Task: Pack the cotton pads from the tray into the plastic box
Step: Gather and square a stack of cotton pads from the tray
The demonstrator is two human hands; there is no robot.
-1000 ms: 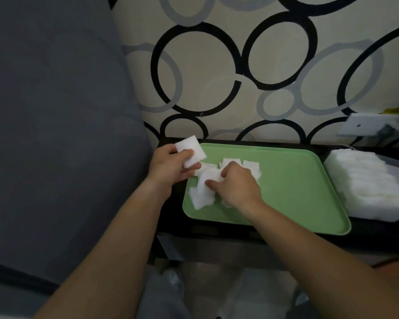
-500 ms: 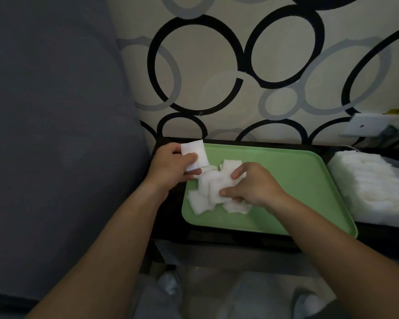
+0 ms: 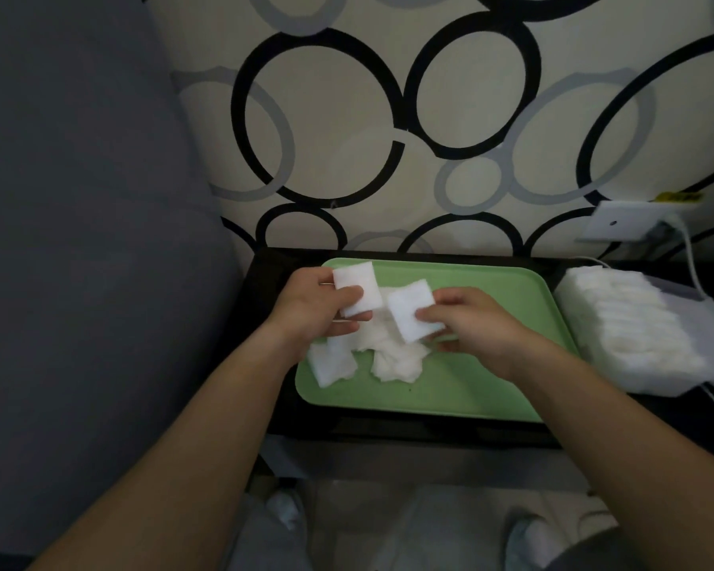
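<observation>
A green tray (image 3: 487, 389) lies on a low black table. Several white square cotton pads (image 3: 396, 360) lie loose in its left half. My left hand (image 3: 312, 309) holds a small stack of pads (image 3: 356, 288) between thumb and fingers above the tray's left edge. Just right of it, my right hand (image 3: 477, 327) pinches one pad (image 3: 413, 315), lifted off the pile and tilted. The plastic box (image 3: 652, 335) stands right of the tray, filled with rows of white pads.
The black table (image 3: 264, 282) has a grey sofa (image 3: 79, 241) on its left and a wall with a ring pattern behind. A white socket (image 3: 623, 224) and cable sit above the box. My feet show on the floor below.
My right hand has lifted one pad off the pile and brought it up beside the stack in my left hand. The left hand has barely moved.
</observation>
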